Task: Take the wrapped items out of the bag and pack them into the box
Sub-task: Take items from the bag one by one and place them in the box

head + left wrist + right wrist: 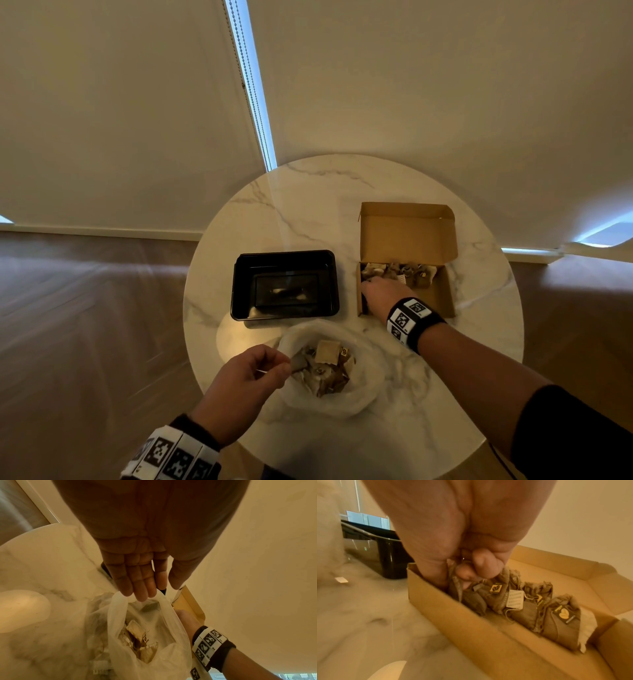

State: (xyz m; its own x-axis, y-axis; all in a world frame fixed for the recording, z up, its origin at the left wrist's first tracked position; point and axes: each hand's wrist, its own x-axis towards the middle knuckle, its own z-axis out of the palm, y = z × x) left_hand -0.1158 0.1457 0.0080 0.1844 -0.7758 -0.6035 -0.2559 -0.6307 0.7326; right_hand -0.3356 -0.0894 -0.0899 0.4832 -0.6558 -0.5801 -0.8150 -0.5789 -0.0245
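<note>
Packing is standing roughly at the halfway mark, judging by the contents on each side. A row of wrapped items is already sitting along the far wall of the cardboard box, upright and touching one another, while a loose heap of further wrapped items is still lying in the plastic bag at the near edge of the counter. The right hand is reaching into the left end of the box, its grip curled round the gathered top of one wrapped item that it is setting beside the others. The left hand is pinching the rim of the bag between thumb and fingers, holding the mouth open; the wrist view is showing those fingers fairly straight against the film. The wraps are looking like crumpled brown paper, pouch-shaped, with small black-and-gold tags and one white printed label. The bag is thin, translucent and wrinkled. The box is plain corrugated card with its lid flap standing open behind. A glossy black rectangular tray is sitting to the left of the box, apart from it, on the round marble-veined counter.
</note>
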